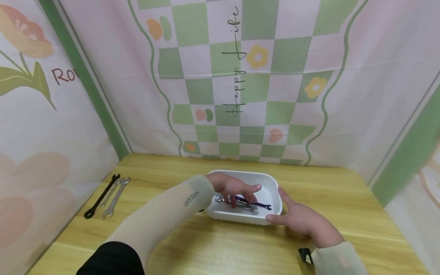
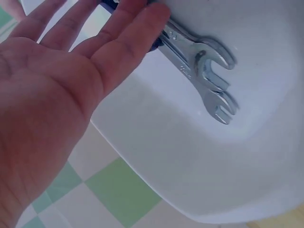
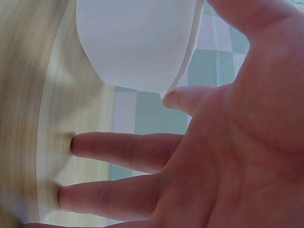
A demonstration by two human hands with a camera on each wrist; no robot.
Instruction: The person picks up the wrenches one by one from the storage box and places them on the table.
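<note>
A white plastic tray (image 1: 237, 219) sits on the wooden table, with several open-end wrenches lying in it. My left hand (image 1: 235, 187) reaches into the tray, its fingers extended and loosely spread over the wrenches. Two silver wrench heads (image 2: 209, 66) stick out past the fingertips in the left wrist view. A dark purple-blue wrench (image 1: 264, 206) points right beneath the hand; its middle is partly hidden by the fingers. At the tray's right end, my right hand (image 1: 304, 217) holds the corner, thumb at the front rim and index finger at the side, the other fingertips down on the table.
Left on the table lie a black wrench (image 1: 101, 198) and two silver ones, the nearer a silver wrench (image 1: 118, 196), side by side. A patterned curtain (image 1: 254, 88) hangs behind the table, with more fabric at both sides. A small black item (image 1: 305, 256) shows beside the right sleeve.
</note>
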